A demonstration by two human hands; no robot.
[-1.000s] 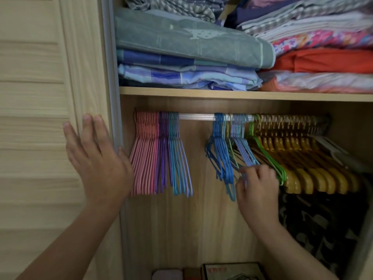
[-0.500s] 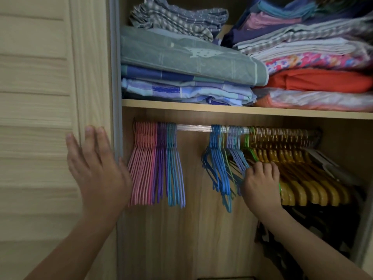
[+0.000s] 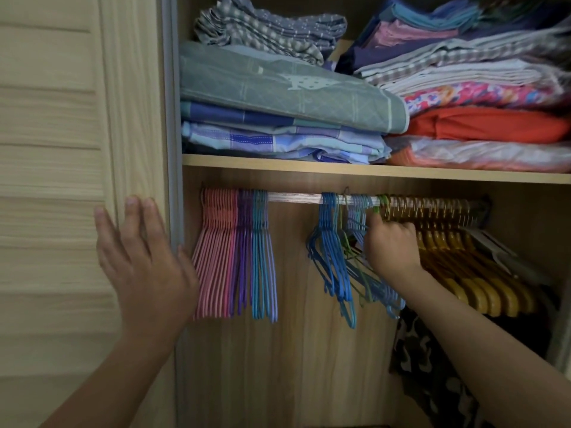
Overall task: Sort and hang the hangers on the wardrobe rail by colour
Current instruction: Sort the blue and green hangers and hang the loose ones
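We see the wardrobe rail (image 3: 293, 198) under the shelf (image 3: 340, 168) of folded cloth, and along it, from its left end, hang pink hangers (image 3: 216, 257), purple hangers (image 3: 244, 257) and teal hangers (image 3: 262, 261), then past a bare stretch blue hangers (image 3: 329, 257), pale blue hangers (image 3: 358, 211), a green hanger (image 3: 383, 200) and, toward its right end, yellow wooden hangers (image 3: 479, 273). Our left hand (image 3: 145, 264) lies released, fingers straight, flat on the wardrobe door (image 3: 61, 149) left of the rail. Our right hand (image 3: 392, 248) is curled just below the rail among the pale blue and green hangers, though we cannot tell which one it grasps.
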